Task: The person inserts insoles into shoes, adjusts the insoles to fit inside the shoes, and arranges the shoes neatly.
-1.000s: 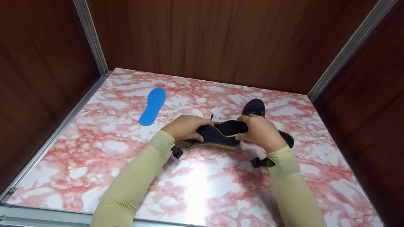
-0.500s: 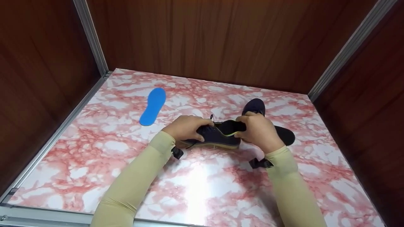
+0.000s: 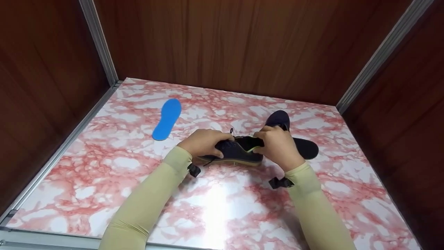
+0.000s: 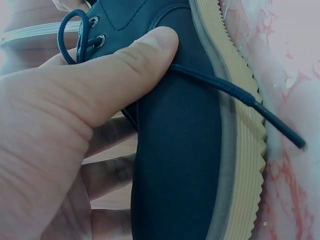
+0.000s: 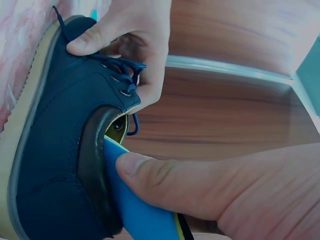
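Observation:
A dark navy lace-up shoe with a tan ridged sole sits sideways on the table, toe to the left. My left hand grips its front part, thumb on the near side by a loose lace. At the shoe's opening, my right hand pinches an insole. That insole's blue face and yellow edge show in the right wrist view, its front end inside the shoe. Its black heel end sticks out beyond my right hand in the head view; the middle is hidden.
A second dark shoe stands behind my right hand, mostly hidden except its toe. Another blue insole lies flat at the back left. Brown wood-look panels enclose the red-and-white marbled table at the back and sides.
My right hand has moved slightly left toward the shoe, and the insole's black heel end has shifted left with it. The left hand and shoe stay nearly in place.

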Available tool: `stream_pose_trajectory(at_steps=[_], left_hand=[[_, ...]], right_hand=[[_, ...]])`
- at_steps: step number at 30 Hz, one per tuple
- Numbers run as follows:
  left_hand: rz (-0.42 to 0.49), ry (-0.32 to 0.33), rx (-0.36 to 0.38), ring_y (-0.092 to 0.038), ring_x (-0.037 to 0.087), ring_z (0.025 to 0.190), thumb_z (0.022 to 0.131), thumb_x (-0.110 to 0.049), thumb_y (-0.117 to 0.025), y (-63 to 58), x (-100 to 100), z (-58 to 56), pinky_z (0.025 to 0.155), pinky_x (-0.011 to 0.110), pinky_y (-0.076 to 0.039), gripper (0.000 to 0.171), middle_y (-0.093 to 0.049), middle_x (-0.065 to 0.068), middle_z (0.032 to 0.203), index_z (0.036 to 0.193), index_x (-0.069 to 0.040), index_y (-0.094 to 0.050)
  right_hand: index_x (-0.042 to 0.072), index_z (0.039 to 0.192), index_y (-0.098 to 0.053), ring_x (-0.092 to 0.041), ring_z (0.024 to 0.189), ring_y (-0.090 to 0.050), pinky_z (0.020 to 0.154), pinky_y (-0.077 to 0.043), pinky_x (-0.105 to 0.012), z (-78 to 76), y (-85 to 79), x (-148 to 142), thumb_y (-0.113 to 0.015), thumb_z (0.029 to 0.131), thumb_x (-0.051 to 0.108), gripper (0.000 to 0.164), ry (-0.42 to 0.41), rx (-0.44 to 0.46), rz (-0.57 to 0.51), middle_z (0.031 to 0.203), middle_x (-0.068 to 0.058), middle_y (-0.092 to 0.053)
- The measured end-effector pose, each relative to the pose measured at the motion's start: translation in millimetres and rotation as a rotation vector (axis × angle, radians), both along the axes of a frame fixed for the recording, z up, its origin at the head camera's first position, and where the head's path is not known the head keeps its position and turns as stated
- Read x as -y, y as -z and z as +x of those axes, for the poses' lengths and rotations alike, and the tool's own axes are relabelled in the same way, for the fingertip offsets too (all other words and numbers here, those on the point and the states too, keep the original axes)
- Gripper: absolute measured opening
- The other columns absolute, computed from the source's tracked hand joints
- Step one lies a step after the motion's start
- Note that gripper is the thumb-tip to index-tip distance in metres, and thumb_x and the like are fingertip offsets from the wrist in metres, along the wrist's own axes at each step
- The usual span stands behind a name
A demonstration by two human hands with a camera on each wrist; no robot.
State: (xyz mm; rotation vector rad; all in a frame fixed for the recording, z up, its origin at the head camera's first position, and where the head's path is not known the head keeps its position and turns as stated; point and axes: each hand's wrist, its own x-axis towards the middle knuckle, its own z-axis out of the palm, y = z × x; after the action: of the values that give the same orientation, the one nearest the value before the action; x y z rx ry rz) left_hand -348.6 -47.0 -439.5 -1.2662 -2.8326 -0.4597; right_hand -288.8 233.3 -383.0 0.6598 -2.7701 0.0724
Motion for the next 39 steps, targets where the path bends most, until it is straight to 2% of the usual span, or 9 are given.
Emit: stream_pose_trajectory(at_steps=[8, 15, 20, 26, 33, 39], left_hand=[[-0.008, 0.001, 0.002, -0.071, 0.026, 0.132, 0.092, -0.043, -0.088, 0.4, 0, -0.7, 0.108, 0.053, -0.059, 0.068, -0.072, 0.0, 0.147, 0.153, -0.037, -0.059], [-0.002, 0.0, 0.008, -0.072, 0.025, 0.13, 0.091, -0.042, -0.089, 1.0, 1, -1.1, 0.106, 0.053, -0.059, 0.068, -0.073, 0.0, 0.145, 0.152, -0.036, -0.06], [0.001, 0.004, 0.022, -0.072, 0.026, 0.13, 0.092, -0.042, -0.089, 1.6, 2, -1.7, 0.107, 0.053, -0.059, 0.068, -0.073, 0.0, 0.146, 0.153, -0.035, -0.06], [0.012, -0.005, 0.021, -0.071, 0.024, 0.131, 0.092, -0.042, -0.089, 3.4, 2, -3.6, 0.108, 0.052, -0.058, 0.068, -0.073, -0.002, 0.146, 0.153, -0.037, -0.06], [0.011, -0.004, 0.018, -0.071, 0.025, 0.131, 0.092, -0.041, -0.089, 2.6, 2, -2.5, 0.109, 0.053, -0.058, 0.067, -0.073, 0.0, 0.147, 0.153, -0.037, -0.06], [0.009, -0.002, 0.006, -0.072, 0.026, 0.129, 0.092, -0.042, -0.089, 2.8, 2, -1.4, 0.109, 0.053, -0.058, 0.066, -0.074, 0.001, 0.145, 0.152, -0.037, -0.06]], right_hand=[[0.015, 0.126, -0.082, -0.044, 0.102, -0.072, 0.083, -0.06, -0.064, -0.2, 3.9, 3, -0.098, 0.082, 0.034, 0.051, 0.01, 0.022, 0.006, 0.117, -0.009, -0.079], [0.005, 0.141, -0.071, -0.045, 0.115, -0.07, 0.095, -0.059, -0.069, -3.6, 1.6, 0, -0.1, 0.078, 0.039, 0.078, 0.072, 0.154, 0.007, 0.126, -0.017, -0.072], [-0.002, 0.148, -0.064, -0.047, 0.119, -0.068, 0.102, -0.059, -0.063, -5.1, -1.5, -5, -0.101, 0.077, 0.034, 0.088, 0.066, 0.214, -0.026, 0.135, -0.022, -0.069], [-0.002, 0.144, -0.066, -0.047, 0.12, -0.069, 0.105, -0.059, -0.058, -4.3, -7.0, -10, -0.099, 0.078, 0.03, 0.081, 0.05, 0.196, -0.048, 0.135, -0.022, -0.07], [0.006, 0.126, -0.075, -0.039, 0.108, -0.073, 0.097, -0.061, -0.056, -2.1, -8.3, -10, -0.099, 0.079, 0.026, 0.057, -0.004, 0.12, -0.084, 0.118, -0.014, -0.075], [0.007, 0.121, -0.079, -0.037, 0.103, -0.075, 0.092, -0.062, -0.055, -1.8, -6.6, -7, -0.098, 0.08, 0.024, 0.048, -0.026, 0.091, -0.116, 0.111, -0.012, -0.077]])
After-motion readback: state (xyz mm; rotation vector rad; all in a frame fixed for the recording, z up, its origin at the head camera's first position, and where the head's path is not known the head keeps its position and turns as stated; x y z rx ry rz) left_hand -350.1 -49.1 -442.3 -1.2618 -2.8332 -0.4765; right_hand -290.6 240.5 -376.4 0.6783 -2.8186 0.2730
